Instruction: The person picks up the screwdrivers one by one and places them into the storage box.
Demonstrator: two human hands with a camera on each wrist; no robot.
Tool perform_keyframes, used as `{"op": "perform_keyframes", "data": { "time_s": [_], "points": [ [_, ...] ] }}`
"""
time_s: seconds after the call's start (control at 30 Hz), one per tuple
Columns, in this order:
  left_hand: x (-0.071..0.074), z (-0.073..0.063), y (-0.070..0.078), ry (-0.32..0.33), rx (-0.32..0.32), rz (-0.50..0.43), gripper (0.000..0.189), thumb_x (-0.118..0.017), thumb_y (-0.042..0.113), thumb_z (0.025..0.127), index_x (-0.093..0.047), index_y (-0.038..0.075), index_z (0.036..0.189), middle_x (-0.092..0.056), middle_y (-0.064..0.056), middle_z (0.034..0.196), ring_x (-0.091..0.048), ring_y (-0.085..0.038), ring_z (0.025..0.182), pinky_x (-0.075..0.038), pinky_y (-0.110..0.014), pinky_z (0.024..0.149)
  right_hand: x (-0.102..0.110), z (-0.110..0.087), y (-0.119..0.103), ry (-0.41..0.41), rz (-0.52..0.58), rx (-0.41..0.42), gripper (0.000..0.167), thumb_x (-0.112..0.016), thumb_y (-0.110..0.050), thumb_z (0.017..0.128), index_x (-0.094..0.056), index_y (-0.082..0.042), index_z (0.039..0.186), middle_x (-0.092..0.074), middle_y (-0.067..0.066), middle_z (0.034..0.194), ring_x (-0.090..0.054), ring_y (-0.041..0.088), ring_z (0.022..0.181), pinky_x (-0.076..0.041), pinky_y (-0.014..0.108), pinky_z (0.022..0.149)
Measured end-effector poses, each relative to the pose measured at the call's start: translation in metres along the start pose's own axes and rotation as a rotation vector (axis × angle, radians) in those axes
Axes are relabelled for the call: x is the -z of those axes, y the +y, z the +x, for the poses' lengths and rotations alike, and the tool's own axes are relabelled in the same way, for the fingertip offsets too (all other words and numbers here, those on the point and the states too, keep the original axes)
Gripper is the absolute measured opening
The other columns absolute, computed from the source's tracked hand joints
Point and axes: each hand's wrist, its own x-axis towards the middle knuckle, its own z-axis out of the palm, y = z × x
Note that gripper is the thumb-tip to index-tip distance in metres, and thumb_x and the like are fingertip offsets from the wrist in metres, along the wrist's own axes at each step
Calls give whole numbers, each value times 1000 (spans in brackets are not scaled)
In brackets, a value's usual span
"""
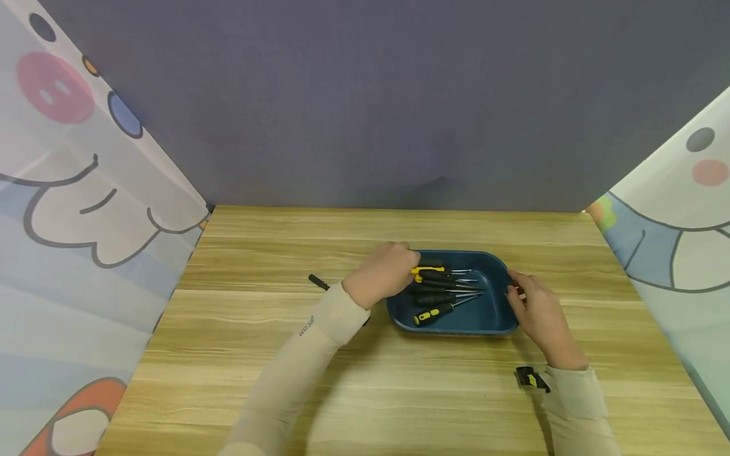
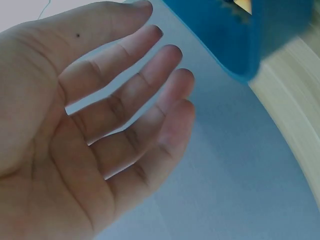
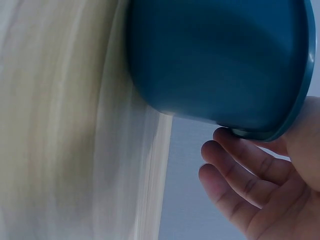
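Note:
A dark blue plastic tub sits on the table with several screwdrivers in it. Their handles lie at the tub's left side and their shafts point right; one yellow-and-black screwdriver is nearest the front. My left hand is at the tub's back left corner. In the left wrist view, this left hand has loosely bent, spread fingers, apart from the tub. My right hand grips the tub's right rim. In the right wrist view, fingertips of the right hand touch beneath the rim; the thumb is hidden.
A black, stick-like thing shows beside my left cuff, partly hidden by the arm. Next to my right cuff is a small black object with a yellow mark. The wooden table meets a grey panel at the back and printed cloth at both sides.

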Motion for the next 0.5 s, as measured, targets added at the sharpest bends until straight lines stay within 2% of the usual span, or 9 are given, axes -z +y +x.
{"op": "perform_keyframes", "data": {
  "time_s": [0.23,0.5],
  "points": [
    [-2,-27,-22,39,35,-84,18,-72,16,95,-73,9,111,-68,-3,106,-65,-17,93,-54,-28,79,-1,0,-1,1,-1,8,35,-61,8,92,-58,15,126,-63,27,98,-65,37,79,-55,48,58],
    [-7,-51,-43,89,74,-117,19,-74,14,93,-74,12,111,-68,-2,105,-65,-17,93,-54,-29,77,-1,1,0,4,3,11,35,-60,8,92,-58,15,126,-63,26,97,-65,37,80,-55,50,60]
  ]
}}
